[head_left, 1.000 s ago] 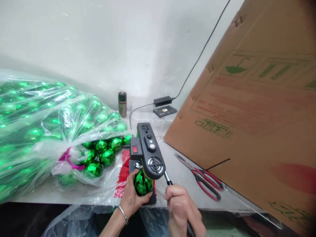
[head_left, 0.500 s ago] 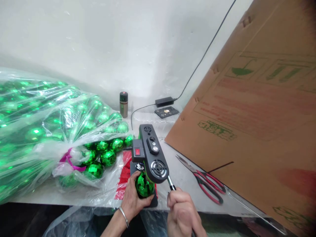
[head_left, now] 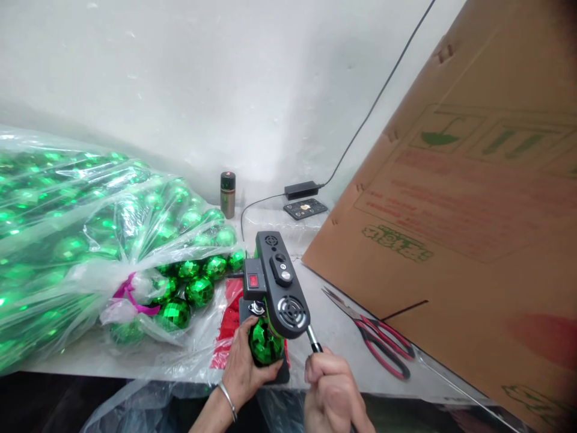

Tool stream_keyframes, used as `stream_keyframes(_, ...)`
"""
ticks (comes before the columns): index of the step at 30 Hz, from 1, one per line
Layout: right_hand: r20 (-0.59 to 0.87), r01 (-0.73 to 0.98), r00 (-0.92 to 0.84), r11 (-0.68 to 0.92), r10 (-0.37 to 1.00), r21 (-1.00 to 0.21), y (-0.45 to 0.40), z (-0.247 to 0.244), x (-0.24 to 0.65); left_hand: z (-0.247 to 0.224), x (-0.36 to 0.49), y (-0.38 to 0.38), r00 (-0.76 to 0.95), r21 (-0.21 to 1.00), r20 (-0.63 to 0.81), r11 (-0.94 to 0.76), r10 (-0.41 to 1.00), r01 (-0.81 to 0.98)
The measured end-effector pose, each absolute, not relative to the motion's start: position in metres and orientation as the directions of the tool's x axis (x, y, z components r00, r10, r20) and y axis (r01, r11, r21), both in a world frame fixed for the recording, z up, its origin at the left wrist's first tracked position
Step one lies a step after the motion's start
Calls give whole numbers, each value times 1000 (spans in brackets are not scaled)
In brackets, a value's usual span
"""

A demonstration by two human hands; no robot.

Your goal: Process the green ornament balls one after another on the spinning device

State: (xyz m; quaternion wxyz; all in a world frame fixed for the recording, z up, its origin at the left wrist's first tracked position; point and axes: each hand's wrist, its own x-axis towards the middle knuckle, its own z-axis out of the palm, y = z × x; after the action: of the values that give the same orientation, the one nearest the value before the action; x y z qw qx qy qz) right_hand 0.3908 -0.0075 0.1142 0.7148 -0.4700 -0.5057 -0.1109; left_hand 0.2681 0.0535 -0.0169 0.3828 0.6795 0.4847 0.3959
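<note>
A shiny green faceted bauble (head_left: pixel 264 343) sits under the front end of a black press-like machine (head_left: pixel 283 282) with a red switch. My left hand (head_left: pixel 243 358), with a metal bangle at its wrist, holds the bauble from the left, thumb in front and fingers behind. My right hand (head_left: pixel 333 385) is wrapped round the machine's lever handle (head_left: pixel 315 343), just right of its head. The lower part of the handle is hidden by my fist. Beneath the machine's base lies a red sheet (head_left: pixel 225 337).
A clear plastic bag (head_left: pixel 90 240) full of green baubles, with a pink tie (head_left: pixel 130 294), fills the left. Scissors (head_left: pixel 374 337) lie at right by a large cardboard box (head_left: pixel 460 198). Behind stand a small bottle (head_left: pixel 228 195), a power adapter (head_left: pixel 302 190) and a phone (head_left: pixel 305 208).
The whole view has shifted slightly. Both hands keep their hold on the bauble and the lever handle, with no clear movement of either.
</note>
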Motion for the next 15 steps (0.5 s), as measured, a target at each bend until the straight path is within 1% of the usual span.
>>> stream_keyframes(7,837,645,438,534,327,-546,-7,117,392,-13,265,54,250,920,125,-207,960,332)
stream_keyframes(11,844,656,418,531,337,-537,-9,119,389,-19,269,54,212,918,134,-202,968,340)
stream_keyframes(15,819,635,475,520,321,-572,-9,114,388,-30,275,52,196,910,144,-208,970,359)
